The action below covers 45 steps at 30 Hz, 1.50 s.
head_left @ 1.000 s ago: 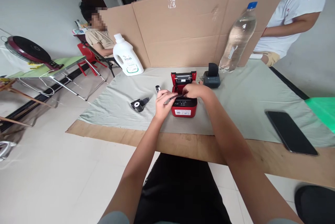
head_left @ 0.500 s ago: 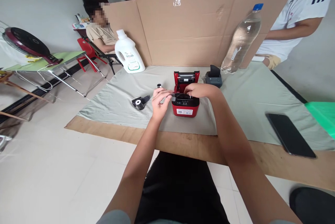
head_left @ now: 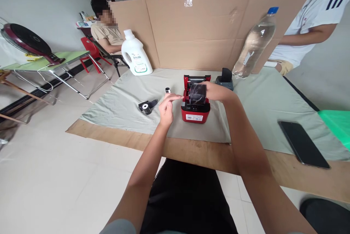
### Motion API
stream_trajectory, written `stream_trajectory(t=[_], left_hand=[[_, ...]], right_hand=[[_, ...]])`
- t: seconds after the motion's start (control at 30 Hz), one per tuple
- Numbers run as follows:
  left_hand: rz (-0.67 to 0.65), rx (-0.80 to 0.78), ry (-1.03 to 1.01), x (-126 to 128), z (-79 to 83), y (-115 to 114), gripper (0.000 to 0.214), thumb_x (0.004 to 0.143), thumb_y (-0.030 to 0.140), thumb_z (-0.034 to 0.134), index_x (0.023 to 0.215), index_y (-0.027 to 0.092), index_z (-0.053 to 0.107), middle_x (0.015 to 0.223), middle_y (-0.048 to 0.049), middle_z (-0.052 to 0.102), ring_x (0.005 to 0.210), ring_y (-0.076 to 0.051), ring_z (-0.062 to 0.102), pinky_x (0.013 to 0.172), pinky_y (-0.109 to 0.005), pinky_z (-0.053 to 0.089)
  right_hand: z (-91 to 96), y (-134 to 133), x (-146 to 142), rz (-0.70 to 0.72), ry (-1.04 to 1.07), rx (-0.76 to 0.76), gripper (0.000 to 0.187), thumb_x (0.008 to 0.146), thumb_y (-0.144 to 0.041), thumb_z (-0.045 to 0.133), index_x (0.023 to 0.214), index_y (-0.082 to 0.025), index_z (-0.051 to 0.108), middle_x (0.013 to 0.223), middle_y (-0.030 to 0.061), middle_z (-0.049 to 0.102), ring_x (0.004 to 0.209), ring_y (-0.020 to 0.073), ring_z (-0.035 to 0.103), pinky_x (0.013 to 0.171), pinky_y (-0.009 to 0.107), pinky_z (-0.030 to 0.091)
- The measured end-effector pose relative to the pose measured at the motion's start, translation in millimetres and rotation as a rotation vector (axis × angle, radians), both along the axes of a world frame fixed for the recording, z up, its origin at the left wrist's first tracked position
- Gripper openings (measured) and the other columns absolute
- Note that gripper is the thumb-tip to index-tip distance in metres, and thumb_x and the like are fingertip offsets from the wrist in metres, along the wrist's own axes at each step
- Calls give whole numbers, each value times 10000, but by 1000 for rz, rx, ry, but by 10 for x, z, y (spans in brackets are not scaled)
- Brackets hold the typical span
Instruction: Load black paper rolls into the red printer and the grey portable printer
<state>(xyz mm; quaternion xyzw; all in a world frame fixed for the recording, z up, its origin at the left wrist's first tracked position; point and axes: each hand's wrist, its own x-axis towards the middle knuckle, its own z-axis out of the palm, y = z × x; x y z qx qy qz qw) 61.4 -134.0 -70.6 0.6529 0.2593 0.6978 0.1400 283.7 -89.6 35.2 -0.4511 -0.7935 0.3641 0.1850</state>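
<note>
A small red and black printer (head_left: 195,116), its lid raised, stands on the cloth in front of me. Inside its opening a dark, glossy strip of ribbon film (head_left: 197,94) stands up, slightly blurred. My right hand (head_left: 214,91) grips that film at its right edge, fingers partly hidden behind it. At the printer's left side is my left hand (head_left: 167,108), its fingers stretched toward the rim and holding nothing. Left of it lies a black holder with a white-cored roll (head_left: 146,108). A small dark roll with a white end (head_left: 167,90) stands just behind the left hand.
A white detergent bottle (head_left: 136,55) and a blue-capped water bottle (head_left: 255,44) stand before a cardboard screen (head_left: 191,33). Behind my right hand is a grey device (head_left: 224,80). A phone (head_left: 303,144) lies at the right. Two people sit beyond the screen's ends.
The ribbon film has come up out of the printer's opening with my right hand, and now stands upright. My left hand has drawn slightly off the printer's rim, fingers straighter.
</note>
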Motion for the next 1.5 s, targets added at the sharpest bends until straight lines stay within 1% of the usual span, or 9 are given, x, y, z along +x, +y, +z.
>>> stream_trajectory(t=[0.17,0.4,0.6,0.73,0.87,0.97,1.13,1.33,1.5], left_hand=[[-23,-244,-235,32,36,33,511,1019,664,511,1079,215,748,990,-84,781,815,-176,669,725,-322,499],[-237,-558,-75,-148,172,140,594,811,748,752,1112,243,663,637,48,616,578,-136,611,581,-272,481],[-348,-756,103,-306,421,250,760,912,884,418,1145,224,713,749,-37,699,628,-175,672,584,-316,565],[-335,-688,260,-424,639,313,545,858,676,752,1169,229,755,836,-40,735,717,-172,700,629,-296,591],[-279,-629,251,-631,781,405,561,805,551,860,1272,261,747,1035,-70,788,890,-233,761,773,-381,650],[-268,-577,230,-717,812,430,583,723,505,934,1234,272,774,1119,-75,798,1014,-264,773,899,-437,656],[-258,-475,225,-613,770,312,551,705,509,946,1186,281,804,1248,-72,787,1191,-298,741,1035,-479,623],[-237,-545,247,-566,709,228,580,857,614,788,1292,232,765,1267,-96,783,1086,-274,762,925,-453,658],[-81,-379,353,-580,674,193,559,823,579,834,1252,223,780,1267,-124,772,1186,-290,732,1026,-445,610]], right_hand=[[57,-154,-119,47,327,101,283,865,-169,674,1137,-239,706,1117,57,758,1089,267,693,1003,434,557],[-31,-183,-367,83,307,296,189,831,-171,654,1006,-239,635,1142,57,654,1005,232,641,884,370,539],[-125,-201,-503,112,370,357,187,848,-155,618,1012,-243,602,1143,45,626,944,203,609,800,327,493],[-198,-152,-536,50,390,390,231,873,-197,643,1093,-249,598,1231,64,621,980,207,619,785,322,502],[-165,-125,-486,-108,431,325,398,918,-309,671,1302,-270,573,1384,88,614,1081,222,659,859,348,540],[-136,-129,-477,-106,485,183,392,964,-392,647,1328,-259,588,1259,83,712,1103,236,683,943,392,548],[-236,-104,-595,-63,620,89,318,924,-428,709,1160,-225,644,1019,56,755,954,231,718,901,394,562],[-272,-136,-661,-13,660,125,266,904,-341,698,1143,-266,609,861,-12,669,816,193,668,788,347,552],[-225,-224,-712,-67,620,137,251,910,-327,655,1133,-238,582,843,-14,638,783,184,650,770,334,521]])
